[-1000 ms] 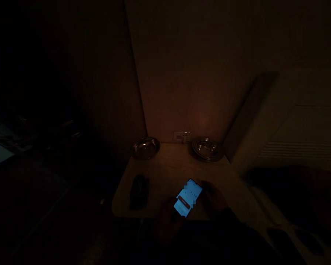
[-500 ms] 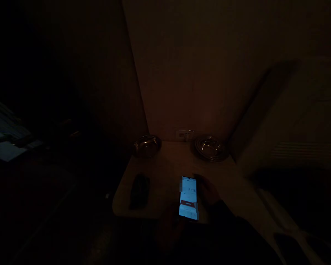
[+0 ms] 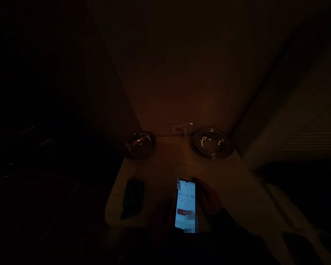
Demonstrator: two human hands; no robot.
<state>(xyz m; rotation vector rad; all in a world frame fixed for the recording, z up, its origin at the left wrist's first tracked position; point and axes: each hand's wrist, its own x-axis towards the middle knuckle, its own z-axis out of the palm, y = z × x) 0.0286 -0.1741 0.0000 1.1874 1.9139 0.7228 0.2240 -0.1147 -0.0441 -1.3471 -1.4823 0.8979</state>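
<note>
A lit phone [image 3: 181, 204] is held screen-up over the near side of a small wooden table; its screen shows large digits and a red button, partly blurred out. My right hand [image 3: 212, 200] is closed along its right edge. At its lower left my left hand [image 3: 161, 222] is a dim reddish shape, closed against the phone, with its fingers mostly lost in the dark. To the left of that hand, a dark, crumpled-looking item [image 3: 132, 198] lies on the table [image 3: 165, 165]; its kind is unclear.
A steel bowl [image 3: 140, 144] stands at the table's back left, and stacked steel plates [image 3: 213, 143] at the back right. Between them a wall socket [image 3: 182, 128] holds a plug. Walls rise behind and beside the table. The room is very dark.
My view has shifted and come a little closer to the table. The phone sits slightly lower in view, its digits now readable; both hands stay at it.
</note>
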